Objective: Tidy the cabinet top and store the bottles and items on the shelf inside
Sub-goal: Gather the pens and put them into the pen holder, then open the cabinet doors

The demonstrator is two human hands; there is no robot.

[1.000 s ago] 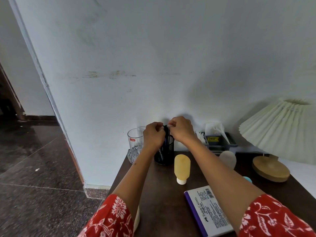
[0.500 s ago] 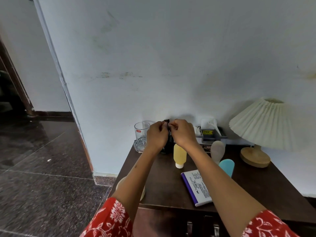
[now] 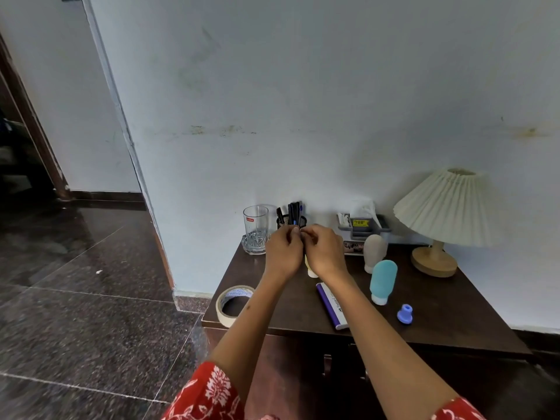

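Single view only: a head-worn wide-angle camera, looking forward and down from standing height. It faces a pale wall that fills the upper two thirds of the frame. The cabinet top sits in the lower right, near the camera and seen from above its front edge. Dark floor occupies the lower left. Both forearms enter from the bottom edge. Straight lines bow toward the frame edges.
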